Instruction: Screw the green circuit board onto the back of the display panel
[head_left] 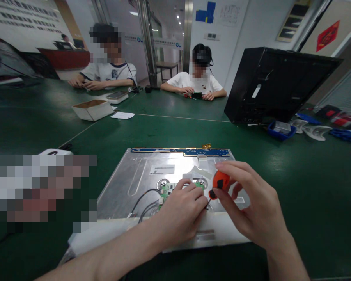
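A silver metal display panel (119,183) lies on the green table, with a blue circuit strip (175,151) along its far edge. On the panel's middle is a green circuit board (167,189), with dark cables leading from its left side. My left hand (183,208) rests over this board and covers much of it, its fingers bent together near the screwdriver's tip; what they hold, if anything, is hidden. Between its thumb and fingers, my right hand (248,203) grips an orange and black screwdriver (221,180), whose shaft slants down and left toward my left fingertips.
A large black monitor casing (275,84) stands at the back right, near a blue tray (280,130) and gloves (346,134). An open box (93,110) is at the back left. Two people sit across the table. A white object (51,152) lies left, partly pixelated.
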A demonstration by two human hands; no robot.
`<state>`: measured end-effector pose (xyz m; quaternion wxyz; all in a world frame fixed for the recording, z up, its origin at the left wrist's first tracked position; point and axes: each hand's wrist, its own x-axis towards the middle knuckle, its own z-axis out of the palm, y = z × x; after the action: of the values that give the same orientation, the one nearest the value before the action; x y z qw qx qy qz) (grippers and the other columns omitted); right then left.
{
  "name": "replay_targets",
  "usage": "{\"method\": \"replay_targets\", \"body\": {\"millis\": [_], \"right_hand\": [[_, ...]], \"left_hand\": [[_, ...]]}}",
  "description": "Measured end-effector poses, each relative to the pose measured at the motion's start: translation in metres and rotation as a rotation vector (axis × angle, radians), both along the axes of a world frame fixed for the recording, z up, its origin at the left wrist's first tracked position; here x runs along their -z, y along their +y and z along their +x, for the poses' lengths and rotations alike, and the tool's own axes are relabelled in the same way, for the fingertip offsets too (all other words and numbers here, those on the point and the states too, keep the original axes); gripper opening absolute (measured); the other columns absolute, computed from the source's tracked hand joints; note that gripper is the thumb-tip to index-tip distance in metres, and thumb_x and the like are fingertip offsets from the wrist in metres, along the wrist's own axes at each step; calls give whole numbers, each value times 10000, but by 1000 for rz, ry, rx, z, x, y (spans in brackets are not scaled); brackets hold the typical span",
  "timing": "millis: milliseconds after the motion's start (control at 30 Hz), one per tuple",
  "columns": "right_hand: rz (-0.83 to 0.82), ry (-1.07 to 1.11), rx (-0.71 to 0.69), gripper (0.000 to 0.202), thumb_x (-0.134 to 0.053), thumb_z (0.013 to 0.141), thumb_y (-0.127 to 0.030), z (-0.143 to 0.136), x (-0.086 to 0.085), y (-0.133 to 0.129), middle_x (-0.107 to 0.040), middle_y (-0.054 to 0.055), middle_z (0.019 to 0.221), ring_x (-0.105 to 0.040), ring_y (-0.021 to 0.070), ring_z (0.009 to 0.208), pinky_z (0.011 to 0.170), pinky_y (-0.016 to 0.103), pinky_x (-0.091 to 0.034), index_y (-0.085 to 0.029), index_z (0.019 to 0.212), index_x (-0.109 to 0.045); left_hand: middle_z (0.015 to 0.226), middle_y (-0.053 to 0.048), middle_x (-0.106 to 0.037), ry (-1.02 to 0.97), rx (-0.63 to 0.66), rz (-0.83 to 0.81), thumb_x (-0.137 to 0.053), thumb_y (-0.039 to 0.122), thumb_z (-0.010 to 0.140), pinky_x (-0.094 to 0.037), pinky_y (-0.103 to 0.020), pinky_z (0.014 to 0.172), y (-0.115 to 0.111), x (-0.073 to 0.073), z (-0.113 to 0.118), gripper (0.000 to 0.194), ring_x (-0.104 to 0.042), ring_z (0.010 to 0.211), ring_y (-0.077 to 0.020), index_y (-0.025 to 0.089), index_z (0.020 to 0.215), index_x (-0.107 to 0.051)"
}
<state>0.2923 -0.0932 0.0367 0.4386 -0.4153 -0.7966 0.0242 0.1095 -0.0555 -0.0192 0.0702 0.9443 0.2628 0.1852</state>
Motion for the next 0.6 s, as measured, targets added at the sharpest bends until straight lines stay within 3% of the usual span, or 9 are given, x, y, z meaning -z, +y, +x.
{"method": "replay_targets", "body": {"millis": [233, 400, 600], "right_hand": [[-5, -23, 9, 439, -551, 900, -83, 0, 0, -1, -593, 70, 1153, -595, 95, 753, 609, 219, -520, -184, 1325, -503], [35, -35, 18, 412, -654, 881, -168, 0, 0, -1, -623, 41, 1038, -585, 88, 708, 562, 202, -498, -170, 1267, -508], [81, -18, 25, 334, -618, 896, -106, 0, 0, 0, -606, 53, 1088, -602, 77, 755, 617, 186, -511, -176, 1220, -569]], "left_hand": [[932, -63, -679, -10, 2, 2, -513, 155, 894, -371, -438, 930, 0, 0, 0, 127, -611, 902, -239, 179, 919, -636], [921, -67, -686, -19, -5, -1, -518, 164, 896, -376, -433, 925, 0, 0, 0, 121, -613, 895, -236, 178, 874, -636], [905, -56, -677, -8, 3, 35, -535, 164, 878, -367, -439, 942, 0, 0, -1, 105, -612, 878, -238, 179, 881, -638]]}}
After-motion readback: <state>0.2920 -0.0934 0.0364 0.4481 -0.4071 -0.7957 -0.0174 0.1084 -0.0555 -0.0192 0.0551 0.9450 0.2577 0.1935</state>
